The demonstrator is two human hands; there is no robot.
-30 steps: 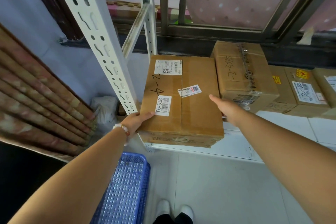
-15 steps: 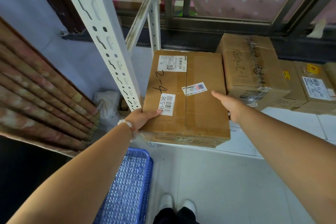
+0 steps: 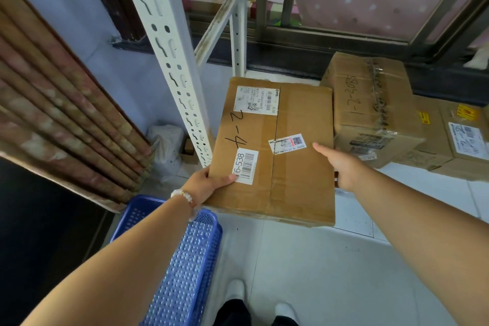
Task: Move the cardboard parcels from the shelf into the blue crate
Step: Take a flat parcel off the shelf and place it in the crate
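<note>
A white shelf (image 3: 352, 209) holds several cardboard parcels; the visible part of the blue crate (image 3: 185, 259) on the floor below shows none, so the task looks barely begun. The nearest flat parcel (image 3: 285, 167) overhangs the shelf's front edge. The left hand (image 3: 209, 185) grips its near left corner, thumb on top. The right hand (image 3: 338, 164) presses flat against its right side, fingers hidden behind the edge

Held parcel (image 3: 275, 156): "2-4", label "6-538". Neighbouring parcel (image 3: 370, 106): "1-2-3085".
</note>
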